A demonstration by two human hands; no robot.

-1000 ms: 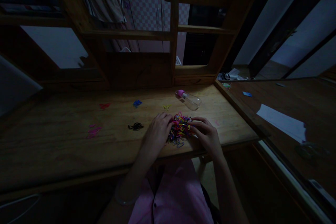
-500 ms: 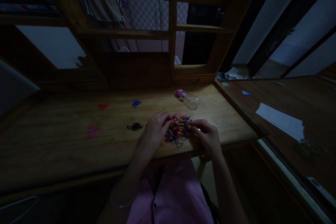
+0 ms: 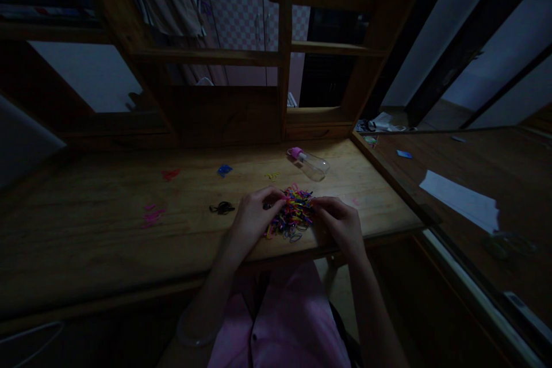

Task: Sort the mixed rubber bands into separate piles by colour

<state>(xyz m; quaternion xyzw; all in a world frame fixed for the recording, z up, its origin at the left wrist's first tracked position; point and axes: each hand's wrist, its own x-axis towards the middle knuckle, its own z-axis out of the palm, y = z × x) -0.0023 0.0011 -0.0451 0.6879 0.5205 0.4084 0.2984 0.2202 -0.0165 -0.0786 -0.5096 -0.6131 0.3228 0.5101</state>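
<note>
Nearly pinched, your left hand (image 3: 253, 213) and right hand (image 3: 344, 223) flank a multicoloured heap of rubbery loops (image 3: 296, 213); any hold unclear.

The light is dim. Beyond the left hand (image 3: 255, 213), open wooden shelves (image 3: 211, 57) stand before a checkered cupboard (image 3: 239, 14); beyond and right of the right hand (image 3: 342, 221) rises a pale wall (image 3: 440, 34).

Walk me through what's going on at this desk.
A person has both hands at a mixed, multicoloured pile of small bands on a wooden desk. The left hand and right hand have their fingertips at opposite sides of it; whether either grips a band is too dim to tell. Separate red, blue, yellow, pink and black clusters lie apart from it. A clear bottle lies beyond the pile.
</note>
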